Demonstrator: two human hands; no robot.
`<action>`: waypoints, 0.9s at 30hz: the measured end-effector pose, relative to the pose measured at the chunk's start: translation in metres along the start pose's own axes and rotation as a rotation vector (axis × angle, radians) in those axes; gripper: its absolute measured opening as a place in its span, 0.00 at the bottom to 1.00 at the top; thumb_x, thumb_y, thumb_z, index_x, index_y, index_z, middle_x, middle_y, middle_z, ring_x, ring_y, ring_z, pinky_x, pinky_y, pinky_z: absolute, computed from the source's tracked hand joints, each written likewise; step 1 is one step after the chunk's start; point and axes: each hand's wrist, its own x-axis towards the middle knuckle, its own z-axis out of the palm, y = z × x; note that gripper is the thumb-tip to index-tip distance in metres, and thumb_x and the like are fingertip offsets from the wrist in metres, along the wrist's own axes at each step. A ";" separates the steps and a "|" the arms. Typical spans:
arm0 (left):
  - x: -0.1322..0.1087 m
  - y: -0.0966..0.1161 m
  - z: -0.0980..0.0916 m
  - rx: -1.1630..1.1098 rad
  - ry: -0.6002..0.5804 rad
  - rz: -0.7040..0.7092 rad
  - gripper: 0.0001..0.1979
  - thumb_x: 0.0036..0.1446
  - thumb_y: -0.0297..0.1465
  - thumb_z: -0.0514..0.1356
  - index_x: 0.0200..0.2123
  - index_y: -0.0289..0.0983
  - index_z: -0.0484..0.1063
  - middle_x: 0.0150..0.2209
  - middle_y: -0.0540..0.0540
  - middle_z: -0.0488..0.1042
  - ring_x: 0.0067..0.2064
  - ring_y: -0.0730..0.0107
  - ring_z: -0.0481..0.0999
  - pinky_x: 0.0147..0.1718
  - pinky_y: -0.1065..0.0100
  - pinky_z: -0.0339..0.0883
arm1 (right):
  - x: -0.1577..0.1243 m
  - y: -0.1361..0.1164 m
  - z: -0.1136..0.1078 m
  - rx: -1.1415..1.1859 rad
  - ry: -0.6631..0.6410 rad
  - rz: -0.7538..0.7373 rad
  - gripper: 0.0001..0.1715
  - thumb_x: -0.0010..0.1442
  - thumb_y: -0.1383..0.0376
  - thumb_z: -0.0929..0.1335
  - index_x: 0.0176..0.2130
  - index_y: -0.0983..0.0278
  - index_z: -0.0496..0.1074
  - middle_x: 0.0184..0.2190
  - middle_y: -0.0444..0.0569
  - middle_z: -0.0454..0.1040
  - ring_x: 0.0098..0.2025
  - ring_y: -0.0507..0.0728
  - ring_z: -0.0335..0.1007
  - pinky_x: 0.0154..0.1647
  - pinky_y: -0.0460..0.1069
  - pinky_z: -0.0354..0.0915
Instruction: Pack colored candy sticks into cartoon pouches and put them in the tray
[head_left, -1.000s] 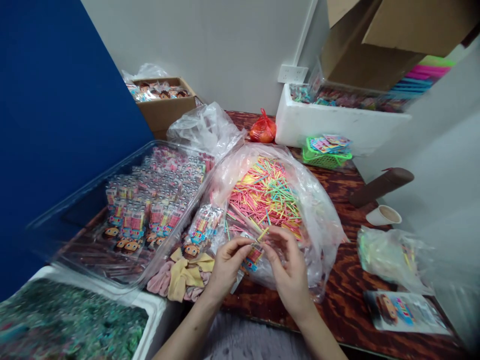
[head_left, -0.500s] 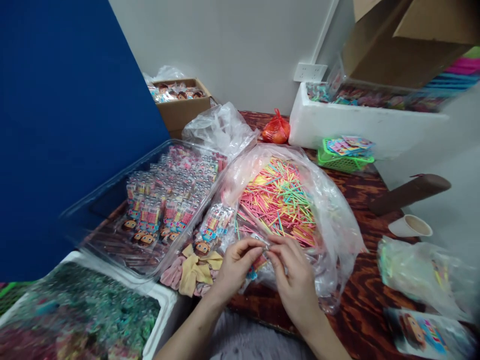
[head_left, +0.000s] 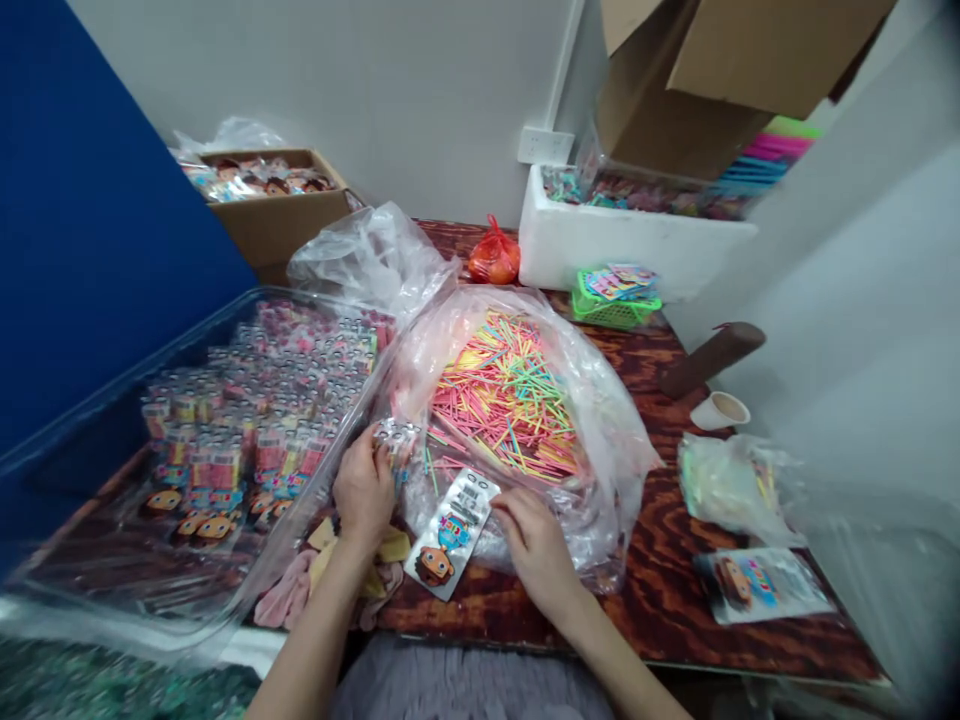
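Observation:
My left hand is curled at the edge of a small heap of clear-topped packets, its fingers closed on a filled packet there; the fingertips are partly hidden. A flat printed packet with a cartoon face and two holes at its top lies tilted on the table in front of me. My right hand has thumb and forefinger pinched at that packet's upper right edge. Just beyond, a large clear plastic bag lies open around many thin coloured sticks.
On the left stands a clear tub with rows of filled packets. Pink and yellow cloths lie beside it. To the right are a paper cup, a bagged bundle and another printed packet. A green basket sits behind.
My hands have separated from a shared hold on one packet. The left moved left to the heap; the right is at the flat packet, now in plain view. The camera has turned right.

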 end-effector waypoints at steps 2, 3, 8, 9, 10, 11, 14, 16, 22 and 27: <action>0.000 -0.005 0.010 0.141 0.057 0.048 0.23 0.64 0.32 0.50 0.60 0.30 0.63 0.46 0.34 0.75 0.47 0.51 0.73 0.47 0.54 0.65 | 0.005 0.026 -0.011 -0.233 0.123 0.021 0.15 0.65 0.72 0.59 0.44 0.65 0.73 0.39 0.53 0.76 0.45 0.60 0.70 0.47 0.54 0.64; -0.001 -0.005 0.012 0.173 0.065 0.071 0.24 0.63 0.31 0.50 0.61 0.30 0.61 0.48 0.33 0.74 0.49 0.50 0.73 0.48 0.53 0.65 | 0.009 0.037 -0.018 -0.347 0.158 0.046 0.17 0.65 0.73 0.58 0.45 0.66 0.72 0.40 0.55 0.75 0.45 0.61 0.69 0.48 0.55 0.64; -0.014 0.008 0.002 0.132 0.091 0.151 0.22 0.64 0.33 0.52 0.60 0.34 0.62 0.59 0.32 0.65 0.59 0.48 0.64 0.56 0.50 0.60 | 0.025 0.061 -0.041 -0.670 0.024 0.071 0.18 0.62 0.76 0.59 0.45 0.65 0.73 0.40 0.54 0.75 0.44 0.60 0.67 0.47 0.52 0.62; -0.018 0.011 -0.001 0.116 0.086 0.160 0.21 0.64 0.33 0.52 0.59 0.35 0.64 0.60 0.33 0.64 0.60 0.48 0.64 0.56 0.49 0.60 | 0.027 0.060 -0.040 -0.697 -0.013 0.061 0.17 0.63 0.75 0.59 0.45 0.65 0.73 0.41 0.53 0.75 0.45 0.60 0.67 0.47 0.52 0.61; -0.021 0.015 -0.003 0.098 0.075 0.168 0.20 0.64 0.33 0.52 0.57 0.36 0.65 0.60 0.34 0.64 0.60 0.49 0.64 0.56 0.49 0.60 | 0.030 0.058 -0.037 -0.727 -0.042 0.061 0.16 0.63 0.74 0.60 0.45 0.65 0.73 0.41 0.54 0.75 0.45 0.60 0.66 0.48 0.52 0.61; -0.024 0.019 -0.004 0.077 0.059 0.178 0.18 0.64 0.33 0.53 0.56 0.37 0.66 0.60 0.36 0.64 0.59 0.50 0.64 0.56 0.49 0.60 | 0.032 0.056 -0.033 -0.762 -0.066 0.071 0.15 0.64 0.73 0.60 0.44 0.65 0.73 0.41 0.55 0.75 0.46 0.61 0.65 0.48 0.53 0.60; -0.032 0.026 -0.007 0.030 0.000 0.194 0.16 0.64 0.33 0.53 0.54 0.38 0.67 0.59 0.38 0.65 0.59 0.52 0.64 0.57 0.51 0.60 | 0.039 0.051 -0.022 -0.858 -0.114 0.131 0.13 0.64 0.72 0.61 0.44 0.67 0.73 0.42 0.57 0.74 0.46 0.63 0.63 0.48 0.55 0.58; -0.034 0.028 -0.008 0.015 -0.027 0.195 0.16 0.64 0.32 0.53 0.54 0.38 0.67 0.58 0.38 0.65 0.60 0.54 0.64 0.58 0.52 0.60 | 0.042 0.049 -0.019 -0.876 -0.144 0.136 0.13 0.65 0.71 0.62 0.46 0.67 0.72 0.44 0.57 0.72 0.48 0.63 0.62 0.49 0.55 0.57; -0.032 0.027 -0.010 -0.037 -0.051 0.179 0.15 0.64 0.32 0.53 0.52 0.38 0.69 0.56 0.38 0.67 0.59 0.55 0.65 0.58 0.52 0.60 | 0.043 0.049 -0.029 -0.831 -0.270 0.071 0.12 0.62 0.66 0.66 0.46 0.65 0.71 0.47 0.56 0.70 0.51 0.64 0.60 0.49 0.56 0.55; -0.035 0.028 -0.006 -0.094 -0.075 0.157 0.16 0.63 0.31 0.54 0.53 0.40 0.69 0.56 0.40 0.67 0.60 0.56 0.65 0.60 0.52 0.59 | 0.046 0.048 -0.027 -0.854 -0.326 0.050 0.11 0.63 0.72 0.61 0.43 0.67 0.71 0.45 0.58 0.71 0.49 0.63 0.61 0.48 0.55 0.54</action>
